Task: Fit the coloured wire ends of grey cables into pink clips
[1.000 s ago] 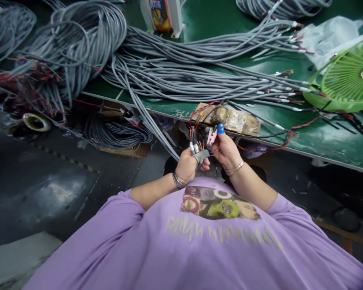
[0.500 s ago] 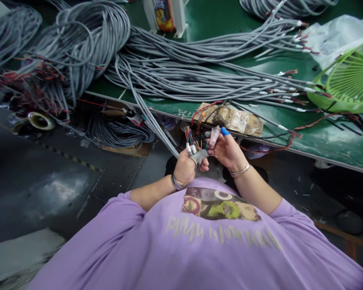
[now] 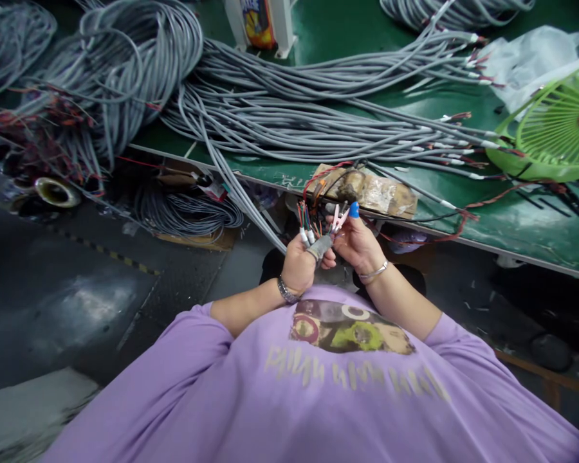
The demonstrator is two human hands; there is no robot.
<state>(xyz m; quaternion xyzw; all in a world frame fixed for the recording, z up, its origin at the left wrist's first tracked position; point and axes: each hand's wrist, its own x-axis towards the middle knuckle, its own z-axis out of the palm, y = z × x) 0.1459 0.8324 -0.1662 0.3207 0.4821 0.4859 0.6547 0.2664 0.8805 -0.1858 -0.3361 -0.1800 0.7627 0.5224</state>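
My left hand (image 3: pixel 300 269) is closed around the ends of several grey cables, its thumb in a grey cover (image 3: pixel 320 246). White sleeves (image 3: pixel 306 236) and thin coloured wires (image 3: pixel 303 212) stick up from the fist. Close on the right, my right hand (image 3: pixel 359 249) has a blue finger cover (image 3: pixel 354 209) on one fingertip. Its fingers are closed on a small pale pink tool (image 3: pixel 338 220) with two arms spread in a V. The tool's tip is at the wires beside my left thumb; whether it touches them I cannot tell.
Long grey cables (image 3: pixel 289 128) lie across the green table (image 3: pixel 338 48), with coiled bundles (image 3: pixel 139 58) on the left. A taped cardboard piece (image 3: pixel 367 190) sits at the front edge. On the right are a green fan (image 3: pixel 554 128) and a plastic bag (image 3: pixel 535 61).
The pale pink tool has turned in my right hand, and its two arms now show apart. My left hand still grips the cables. The view has shifted slightly.
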